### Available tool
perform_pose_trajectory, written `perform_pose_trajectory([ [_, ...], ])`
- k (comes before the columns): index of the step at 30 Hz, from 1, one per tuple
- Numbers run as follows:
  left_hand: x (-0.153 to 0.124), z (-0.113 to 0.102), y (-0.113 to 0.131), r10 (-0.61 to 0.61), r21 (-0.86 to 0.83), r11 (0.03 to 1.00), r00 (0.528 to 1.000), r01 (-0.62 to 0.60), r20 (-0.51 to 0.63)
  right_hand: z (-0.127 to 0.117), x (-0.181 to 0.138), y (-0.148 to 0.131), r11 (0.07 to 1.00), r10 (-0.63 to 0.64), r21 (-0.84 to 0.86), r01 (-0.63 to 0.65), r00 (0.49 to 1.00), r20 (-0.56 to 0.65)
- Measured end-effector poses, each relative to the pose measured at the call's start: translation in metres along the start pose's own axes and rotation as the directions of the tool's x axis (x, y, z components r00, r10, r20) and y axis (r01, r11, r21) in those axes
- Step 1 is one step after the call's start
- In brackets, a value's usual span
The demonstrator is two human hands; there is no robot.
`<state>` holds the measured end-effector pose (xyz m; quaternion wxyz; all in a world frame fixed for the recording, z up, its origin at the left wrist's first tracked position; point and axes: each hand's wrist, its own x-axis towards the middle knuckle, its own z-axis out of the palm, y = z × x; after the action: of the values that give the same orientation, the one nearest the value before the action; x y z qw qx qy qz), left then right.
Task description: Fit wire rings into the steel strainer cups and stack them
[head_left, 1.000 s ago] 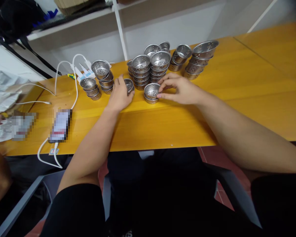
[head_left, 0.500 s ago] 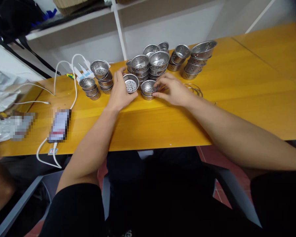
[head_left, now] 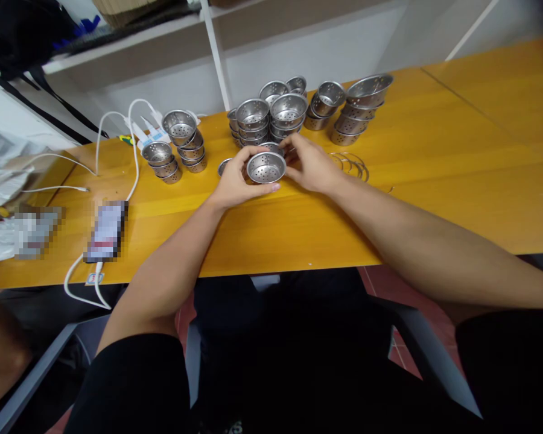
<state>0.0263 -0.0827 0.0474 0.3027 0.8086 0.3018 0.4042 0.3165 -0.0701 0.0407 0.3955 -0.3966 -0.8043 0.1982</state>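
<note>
Between its thumb and fingers, my left hand [head_left: 236,181] grips a round perforated metal cup [head_left: 266,167], its mouth tilted toward me. Just behind it, partly hidden, another perforated cup [head_left: 273,148] shows its rim. My right hand [head_left: 311,161] has curled fingers at the right side of that rear cup, the thumb close to the held one. Left of my left hand, a low cup [head_left: 224,167] peeks out. Tall stacks of the same cups, one topped by a wide cup [head_left: 289,110] and one by a similar cup [head_left: 252,114], stand right behind my hands.
More cup stacks stand at the left [head_left: 180,126] and right [head_left: 370,90]. Thin metal rings [head_left: 355,167] lie right of my right hand. A phone [head_left: 106,232] with a white cable [head_left: 138,163] lies at left, near plastic bags [head_left: 0,181]. Another person's arm [head_left: 2,355] shows at lower left.
My left hand has moved right, carrying the cup from beside the small stack to in front of and over it. My right hand stays at the stack's right side.
</note>
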Motion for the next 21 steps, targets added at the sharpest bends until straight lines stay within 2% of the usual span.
perform_pose_trajectory([
  [6,-0.003,0.001,0.009,-0.051,-0.047,0.998,0.999,0.051,-0.008,-0.001,0.003,0.004,1.000,-0.013,-0.028,0.012,1.000,-0.025],
  [10,-0.004,0.002,0.009,-0.036,-0.065,0.997,0.999,0.036,0.007,-0.007,0.004,0.010,0.997,-0.013,-0.080,0.010,0.999,-0.041],
  [17,-0.002,0.008,-0.018,-0.062,-0.102,0.993,0.998,0.064,0.026,-0.013,0.006,0.024,0.986,0.029,-0.165,-0.040,0.997,-0.068],
  [21,-0.002,0.010,-0.027,-0.047,-0.145,0.988,0.999,0.048,0.012,-0.014,0.008,0.025,0.989,0.039,-0.144,-0.046,0.998,-0.050],
])
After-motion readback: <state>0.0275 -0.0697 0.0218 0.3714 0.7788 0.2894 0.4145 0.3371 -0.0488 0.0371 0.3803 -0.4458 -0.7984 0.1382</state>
